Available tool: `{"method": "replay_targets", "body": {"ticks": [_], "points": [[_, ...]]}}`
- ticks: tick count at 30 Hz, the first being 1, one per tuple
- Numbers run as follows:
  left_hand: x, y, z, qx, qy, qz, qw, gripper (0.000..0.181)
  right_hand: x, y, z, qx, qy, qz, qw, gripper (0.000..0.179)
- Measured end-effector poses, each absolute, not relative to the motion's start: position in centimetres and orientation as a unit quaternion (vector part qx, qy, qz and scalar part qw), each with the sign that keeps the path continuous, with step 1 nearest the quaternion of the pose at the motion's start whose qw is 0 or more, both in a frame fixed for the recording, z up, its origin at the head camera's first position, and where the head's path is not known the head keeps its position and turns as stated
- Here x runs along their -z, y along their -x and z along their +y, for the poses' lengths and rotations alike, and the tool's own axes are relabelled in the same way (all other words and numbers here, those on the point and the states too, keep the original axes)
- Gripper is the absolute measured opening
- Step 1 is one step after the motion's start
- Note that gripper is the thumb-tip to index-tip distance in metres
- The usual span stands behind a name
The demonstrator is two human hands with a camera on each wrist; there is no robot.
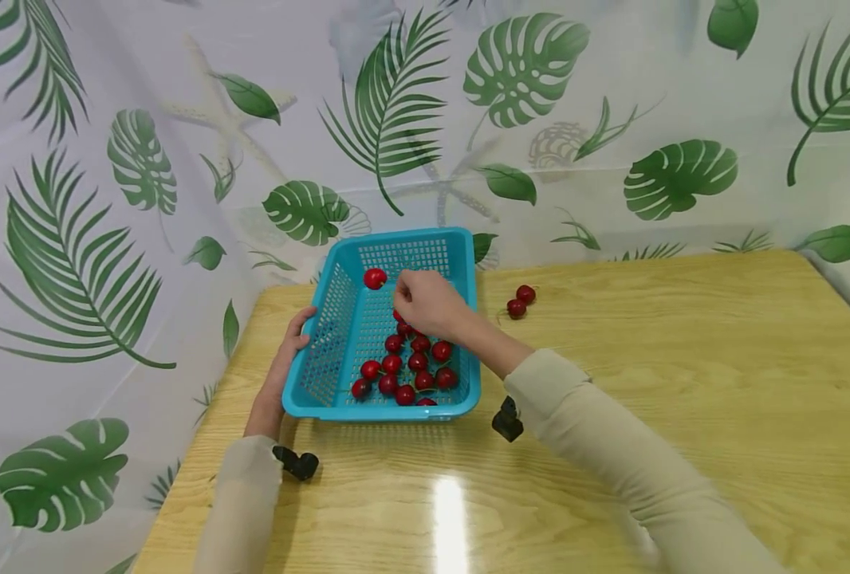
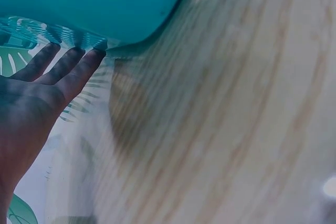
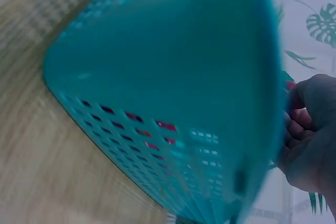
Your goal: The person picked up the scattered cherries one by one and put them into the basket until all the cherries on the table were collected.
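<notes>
A blue plastic basket (image 1: 382, 414) with perforated walls stands on the table, holding several dark red cherries (image 1: 405, 394) clustered toward its near right. One brighter cherry (image 1: 375, 278) shows near the far left, apart from the cluster. My left hand (image 1: 292, 351) touches the basket's left outer side; in the left wrist view its fingers (image 2: 79, 77) are fairly straight, tips against the wall below the rim. Over the basket, my right hand (image 1: 428, 303) has curled fingers. A bit of red cherry (image 3: 290, 85) shows at its fingertips in the right wrist view, apparently pinched; the rest is hidden.
Two cherries (image 1: 521, 301) lie on the wooden table (image 1: 647, 383) right of the basket. A curtain with green leaf prints (image 1: 525, 72) hangs behind and to the left. Black wrist devices (image 1: 508, 420) sit by both sleeves.
</notes>
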State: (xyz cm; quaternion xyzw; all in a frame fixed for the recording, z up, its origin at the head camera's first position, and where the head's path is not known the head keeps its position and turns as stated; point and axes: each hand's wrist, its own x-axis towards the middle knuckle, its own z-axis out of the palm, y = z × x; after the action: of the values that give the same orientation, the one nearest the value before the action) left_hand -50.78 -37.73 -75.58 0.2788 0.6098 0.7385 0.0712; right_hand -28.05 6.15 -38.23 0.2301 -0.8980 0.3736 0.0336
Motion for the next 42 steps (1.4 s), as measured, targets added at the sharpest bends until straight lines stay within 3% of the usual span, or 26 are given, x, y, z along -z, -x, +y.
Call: {"method": "replay_targets", "body": {"ticks": [4, 8, 11, 17, 20, 24, 29, 36, 39, 42], "points": [[70.5, 46.7, -34.3, -0.727, -0.302, 0.615, 0.045, 0.057, 39.7, 27.8, 5.1, -0.351, -0.228, -0.908, 0.004, 0.016], [66.0, 43.1, -31.9, -0.724, -0.272, 0.632, 0.043, 0.055, 40.7, 27.5, 4.7, -0.335, -0.231, -0.913, -0.021, 0.018], [66.6, 43.6, -32.2, -0.729, -0.254, 0.633, 0.056, 0.057, 41.3, 27.5, 4.6, -0.315, -0.23, -0.92, -0.036, 0.018], [74.4, 49.7, -36.2, -0.737, -0.248, 0.625, 0.075, 0.069, 42.4, 27.7, 4.5, -0.263, -0.223, -0.936, -0.07, 0.02], [76.2, 51.3, -37.3, -0.735, -0.24, 0.629, 0.072, 0.071, 42.6, 27.8, 4.4, -0.238, -0.228, -0.94, -0.087, 0.019], [73.1, 49.1, -35.9, -0.73, -0.239, 0.637, 0.06, 0.065, 42.9, 27.9, 4.1, -0.187, -0.248, -0.944, -0.112, 0.012], [62.0, 40.1, -30.3, -0.732, -0.241, 0.635, 0.055, 0.056, 43.1, 27.7, 3.7, -0.124, -0.265, -0.946, -0.139, 0.016], [71.5, 46.9, -35.5, -0.736, -0.268, 0.619, 0.055, 0.061, 43.5, 27.5, 3.2, -0.074, -0.269, -0.951, -0.132, 0.02], [65.3, 42.2, -32.2, -0.731, -0.264, 0.628, 0.046, 0.056, 43.6, 27.5, 3.2, -0.075, -0.273, -0.95, -0.131, 0.018], [64.6, 41.7, -31.9, -0.735, -0.269, 0.621, 0.047, 0.055, 43.6, 27.5, 3.3, -0.078, -0.287, -0.945, -0.136, 0.018]]}}
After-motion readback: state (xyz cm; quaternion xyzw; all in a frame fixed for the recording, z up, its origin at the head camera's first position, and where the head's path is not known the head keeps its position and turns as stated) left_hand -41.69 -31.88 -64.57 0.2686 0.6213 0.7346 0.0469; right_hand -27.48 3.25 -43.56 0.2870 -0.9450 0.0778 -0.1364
